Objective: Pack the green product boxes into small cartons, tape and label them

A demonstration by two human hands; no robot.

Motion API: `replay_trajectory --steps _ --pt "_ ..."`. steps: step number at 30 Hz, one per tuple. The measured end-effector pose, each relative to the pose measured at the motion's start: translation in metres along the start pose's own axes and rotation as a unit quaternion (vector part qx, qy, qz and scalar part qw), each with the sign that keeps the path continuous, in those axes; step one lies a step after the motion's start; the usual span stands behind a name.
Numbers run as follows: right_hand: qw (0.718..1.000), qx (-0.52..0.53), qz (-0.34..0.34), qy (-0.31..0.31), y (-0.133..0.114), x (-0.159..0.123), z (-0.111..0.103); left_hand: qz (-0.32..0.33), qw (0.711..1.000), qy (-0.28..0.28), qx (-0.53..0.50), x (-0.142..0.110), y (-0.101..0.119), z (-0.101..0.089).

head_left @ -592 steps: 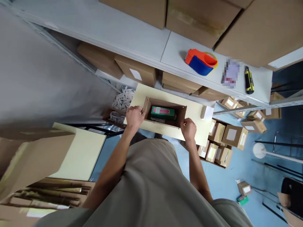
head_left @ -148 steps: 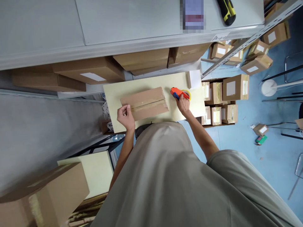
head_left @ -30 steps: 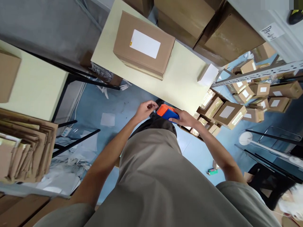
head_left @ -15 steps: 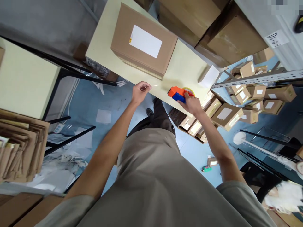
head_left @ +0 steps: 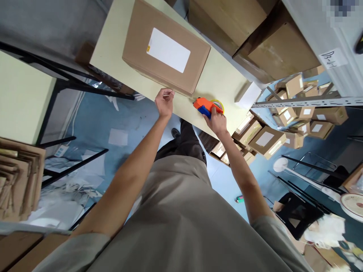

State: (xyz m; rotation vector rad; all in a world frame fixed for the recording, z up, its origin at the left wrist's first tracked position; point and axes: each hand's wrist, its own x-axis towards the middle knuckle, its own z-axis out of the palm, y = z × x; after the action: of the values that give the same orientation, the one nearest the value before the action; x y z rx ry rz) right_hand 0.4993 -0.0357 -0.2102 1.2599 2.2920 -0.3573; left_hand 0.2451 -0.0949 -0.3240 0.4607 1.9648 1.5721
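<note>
A closed cardboard box point(head_left: 136, 37) with a white label point(head_left: 168, 50) on top sits on the cream table point(head_left: 218, 71). My right hand point(head_left: 217, 121) grips an orange and blue tape dispenser point(head_left: 202, 105) loaded with a yellow-rimmed roll, just off the box's near right corner. My left hand point(head_left: 164, 104) is closed in a pinch by the box's near edge. Between its fingers shows a thin pale strip point(head_left: 166, 95), too small to tell exactly what it is. Whether this hand touches the box is unclear.
A small white box point(head_left: 247, 94) stands at the table's right end. Larger cartons point(head_left: 283, 53) fill the shelf behind. Labelled parcels point(head_left: 266, 141) are grouped on the floor to the right. Flattened cardboard point(head_left: 22, 177) is stacked at left, beside a black metal frame point(head_left: 82, 164).
Over the last second both hands rose from near my waist to the table by the box. Earlier the box stood open with a green package inside, then lay with its flaps folded shut.
</note>
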Motion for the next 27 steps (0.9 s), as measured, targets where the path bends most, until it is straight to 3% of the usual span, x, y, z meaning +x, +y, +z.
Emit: replay_trajectory --steps 6,9,13,15,18,24,27 --pt "0.999 0.042 0.026 0.022 -0.006 0.002 0.003 -0.151 0.981 0.064 -0.105 -0.002 -0.008 0.023" --pt "0.998 0.057 0.026 0.028 -0.008 -0.002 0.004 -0.196 0.970 0.056 -0.136 -0.015 0.000 0.041" --pt "0.997 0.070 0.009 0.032 -0.012 -0.008 0.004 -0.130 0.986 -0.030 -0.097 -0.026 0.019 0.075" --pt "0.996 0.075 -0.001 0.039 -0.015 -0.010 0.004 -0.084 0.990 -0.084 -0.082 -0.021 0.027 0.081" --pt "0.995 0.091 -0.027 0.042 -0.025 -0.013 0.007 -0.075 0.986 -0.139 -0.052 -0.005 0.038 0.058" --pt "0.983 0.127 -0.129 0.017 -0.086 -0.010 0.006 -0.132 0.971 -0.194 0.044 0.030 0.072 -0.032" --pt "0.979 0.139 -0.151 0.011 -0.112 -0.009 0.002 -0.148 0.967 -0.201 0.056 0.037 0.083 -0.047"
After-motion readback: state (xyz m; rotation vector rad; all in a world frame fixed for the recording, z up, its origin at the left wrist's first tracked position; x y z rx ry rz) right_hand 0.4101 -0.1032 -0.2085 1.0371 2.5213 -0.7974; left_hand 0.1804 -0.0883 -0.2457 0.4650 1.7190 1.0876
